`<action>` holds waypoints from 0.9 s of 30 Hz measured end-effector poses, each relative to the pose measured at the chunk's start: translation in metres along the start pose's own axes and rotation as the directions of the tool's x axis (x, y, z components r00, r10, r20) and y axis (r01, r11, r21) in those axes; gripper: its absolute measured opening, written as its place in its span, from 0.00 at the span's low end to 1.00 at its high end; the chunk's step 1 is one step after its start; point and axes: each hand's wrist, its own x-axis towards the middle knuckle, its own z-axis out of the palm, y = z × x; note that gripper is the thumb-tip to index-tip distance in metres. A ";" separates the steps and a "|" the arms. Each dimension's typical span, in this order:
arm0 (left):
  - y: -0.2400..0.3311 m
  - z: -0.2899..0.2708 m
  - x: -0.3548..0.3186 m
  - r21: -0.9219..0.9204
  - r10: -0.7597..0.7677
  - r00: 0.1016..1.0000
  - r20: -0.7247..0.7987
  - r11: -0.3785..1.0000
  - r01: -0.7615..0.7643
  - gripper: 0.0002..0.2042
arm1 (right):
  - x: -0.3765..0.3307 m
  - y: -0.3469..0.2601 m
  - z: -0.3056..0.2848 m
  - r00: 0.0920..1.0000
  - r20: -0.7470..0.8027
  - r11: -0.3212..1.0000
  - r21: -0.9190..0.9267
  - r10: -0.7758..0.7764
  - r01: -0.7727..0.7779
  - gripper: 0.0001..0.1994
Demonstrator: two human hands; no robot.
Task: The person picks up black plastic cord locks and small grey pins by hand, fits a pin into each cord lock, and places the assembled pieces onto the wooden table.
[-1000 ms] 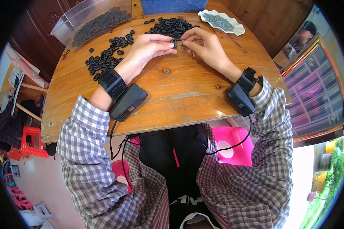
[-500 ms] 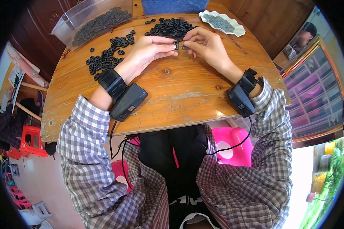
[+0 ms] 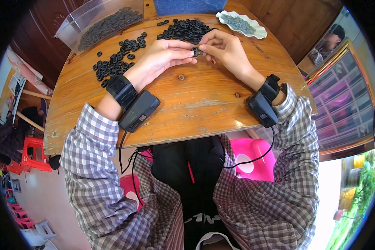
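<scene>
Near the far middle of the table my hands meet fingertip to fingertip. My left hand (image 3: 166,56) pinches a small black oval plastic piece with holes (image 3: 195,51) between thumb and fingers. Close against its right side, my right hand (image 3: 229,52) is closed in a pinch on a tiny dark part, mostly hidden by the fingertips. Just beyond the hands lies a heap of black oval pieces (image 3: 185,30). More loose oval pieces (image 3: 112,66) are scattered left of my left hand.
A clear plastic bin (image 3: 68,31) of dark pieces stands at the far left of the wooden table (image 3: 187,112). A blue container (image 3: 189,6) sits at the back. On the right is a white wavy-edged plate (image 3: 260,33) of small grey parts. Cables hang from both wrist devices.
The oval piece has turned to show more of its face and has come up against my right fingertips. The gap between the two pinches has closed.
</scene>
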 end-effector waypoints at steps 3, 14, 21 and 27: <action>-0.001 -0.002 0.000 0.001 0.006 1.000 -0.002 1.000 -0.006 0.15 | -0.001 -0.001 0.001 1.000 0.010 1.000 -0.023 0.017 -0.017 0.04; -0.002 -0.002 0.002 -0.013 0.015 1.000 0.006 1.000 -0.015 0.12 | -0.001 -0.001 0.000 1.000 0.002 1.000 0.008 0.025 -0.025 0.05; -0.001 -0.002 0.002 -0.021 0.006 1.000 0.011 1.000 -0.006 0.11 | -0.002 -0.001 0.002 0.999 -0.017 1.000 0.003 0.030 -0.030 0.04; -0.001 -0.002 0.002 -0.010 0.001 1.000 0.010 1.000 -0.001 0.10 | -0.001 0.000 0.002 1.000 -0.017 1.000 0.017 0.017 -0.017 0.04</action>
